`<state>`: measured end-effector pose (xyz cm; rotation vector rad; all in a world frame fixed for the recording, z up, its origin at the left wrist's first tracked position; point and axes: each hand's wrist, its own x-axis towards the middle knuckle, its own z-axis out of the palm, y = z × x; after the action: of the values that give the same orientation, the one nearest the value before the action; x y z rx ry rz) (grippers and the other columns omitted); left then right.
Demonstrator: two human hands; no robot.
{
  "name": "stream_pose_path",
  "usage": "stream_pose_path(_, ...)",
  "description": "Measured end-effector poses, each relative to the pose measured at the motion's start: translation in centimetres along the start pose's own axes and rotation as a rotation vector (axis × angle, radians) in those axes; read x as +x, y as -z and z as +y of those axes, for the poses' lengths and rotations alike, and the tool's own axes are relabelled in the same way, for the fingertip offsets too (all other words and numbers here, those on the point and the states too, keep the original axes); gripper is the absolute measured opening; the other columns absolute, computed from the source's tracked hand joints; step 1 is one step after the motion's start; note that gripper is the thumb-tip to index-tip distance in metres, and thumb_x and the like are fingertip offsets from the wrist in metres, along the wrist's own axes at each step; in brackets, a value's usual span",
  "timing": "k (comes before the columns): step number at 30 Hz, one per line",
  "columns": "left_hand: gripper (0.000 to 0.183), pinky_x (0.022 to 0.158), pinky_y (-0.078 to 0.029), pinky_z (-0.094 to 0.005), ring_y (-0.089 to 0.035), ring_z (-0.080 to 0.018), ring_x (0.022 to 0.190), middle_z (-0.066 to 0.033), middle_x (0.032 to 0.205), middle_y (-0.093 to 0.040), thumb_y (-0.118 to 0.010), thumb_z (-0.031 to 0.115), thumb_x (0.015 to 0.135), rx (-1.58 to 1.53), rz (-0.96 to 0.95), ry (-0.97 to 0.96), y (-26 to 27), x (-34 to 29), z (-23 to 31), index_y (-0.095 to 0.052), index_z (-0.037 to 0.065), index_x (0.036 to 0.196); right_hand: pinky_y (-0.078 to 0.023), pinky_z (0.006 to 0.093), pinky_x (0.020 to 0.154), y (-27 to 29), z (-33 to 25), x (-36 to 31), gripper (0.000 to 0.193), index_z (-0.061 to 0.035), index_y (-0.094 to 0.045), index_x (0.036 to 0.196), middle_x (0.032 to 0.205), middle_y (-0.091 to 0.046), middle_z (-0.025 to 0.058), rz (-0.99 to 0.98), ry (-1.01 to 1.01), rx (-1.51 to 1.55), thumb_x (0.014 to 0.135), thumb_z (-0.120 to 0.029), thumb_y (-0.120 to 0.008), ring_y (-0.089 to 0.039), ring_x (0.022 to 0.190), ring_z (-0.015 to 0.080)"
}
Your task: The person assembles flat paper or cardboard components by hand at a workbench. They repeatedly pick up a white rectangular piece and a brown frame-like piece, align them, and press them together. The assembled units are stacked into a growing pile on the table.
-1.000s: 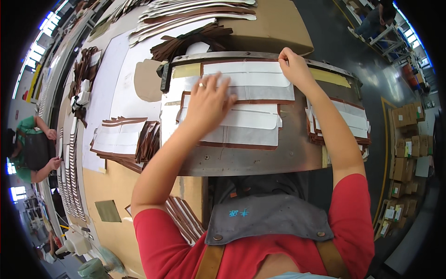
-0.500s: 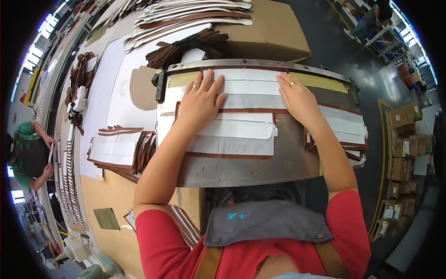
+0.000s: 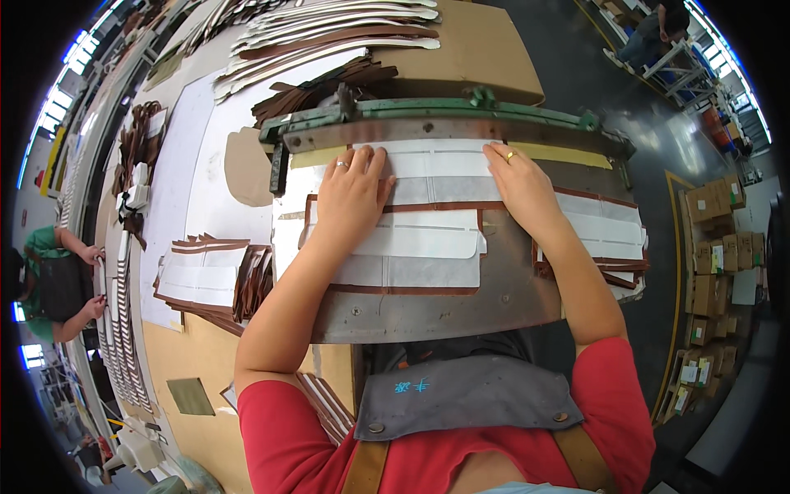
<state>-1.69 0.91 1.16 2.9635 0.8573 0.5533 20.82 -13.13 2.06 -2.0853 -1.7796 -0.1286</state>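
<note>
My left hand [image 3: 352,193] lies flat, fingers apart, on the left part of a white panel with brown edges [image 3: 428,165]. On the panel's right end rests my right hand [image 3: 522,183], its fingers stretched out. The panel's far edge meets a metal strip with a green bar [image 3: 444,109] that runs across the back of a metal machine bed [image 3: 518,284]. A second brown-edged white panel [image 3: 428,272] lies nearer to me on the bed, partly beneath my left forearm. Yellow strips [image 3: 559,153] show on both sides of the far panel.
Stacks of similar panels lie left [image 3: 202,272] and right [image 3: 605,230] of the bed. Behind it are brown strips [image 3: 329,86], long white strips [image 3: 337,37] and a big cardboard box [image 3: 469,49]. A co-worker in green [image 3: 58,280] handles strips at far left.
The green bar with its metal strip has risen into view along the bed's far edge. My hands stay on the far panel; the whole scene sits slightly lower in the picture.
</note>
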Motion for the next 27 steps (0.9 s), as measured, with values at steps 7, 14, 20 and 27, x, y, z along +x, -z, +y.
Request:
stream_pose_path(7,0.035,0.088,-0.043,-0.0403,-0.051,-0.0328,0.108,-0.0138,0.116,-0.054,-0.052,0.025,0.091,-0.001,0.103,-0.004,-1.1,-0.4,0.3,-0.053,0.003,0.119,-0.045,0.0364,0.091,0.1,0.8,-0.3,0.026,-0.0023,-0.060,0.113,0.117,-0.059,0.0121,-0.008,-0.002,0.067,0.089,-0.010,-0.054,-0.056,0.108,0.0291)
stream_pose_path(14,0.031,0.086,-0.042,-0.0409,-0.051,-0.0325,0.102,-0.0133,0.112,-0.053,-0.057,0.023,0.087,-0.137,0.022,0.134,-0.7,0.5,-1.4,-0.054,0.004,0.112,-0.041,0.0333,0.095,1.7,1.4,1.7,0.030,-0.0041,-0.059,0.115,0.120,-0.057,0.0099,-0.175,-0.043,0.336,0.088,-0.014,-0.057,-0.054,0.109,0.0273)
stream_pose_path(20,0.053,0.094,-0.033,-0.0444,-0.049,-0.0327,0.108,-0.0109,0.121,-0.049,-0.065,0.036,0.080,-0.122,0.207,0.209,-2.1,0.5,-3.2,-0.050,0.007,0.122,-0.039,0.0357,0.097,-3.6,-3.0,8.0,0.032,-0.0049,-0.058,0.116,0.116,-0.055,0.0114,-0.112,0.335,0.392,0.086,-0.013,-0.060,-0.050,0.112,0.0283)
stream_pose_path(27,0.039,0.090,-0.032,-0.0421,-0.051,-0.0263,0.107,-0.0038,0.112,-0.054,-0.061,0.037,0.082,-0.093,0.124,0.182,-1.7,0.1,-3.1,-0.057,0.014,0.113,-0.043,0.0382,0.090,-6.2,-6.6,10.7,0.024,-0.0034,-0.063,0.105,0.102,-0.058,0.0112,-0.148,0.471,0.314,0.082,-0.011,-0.060,-0.054,0.099,0.0289)
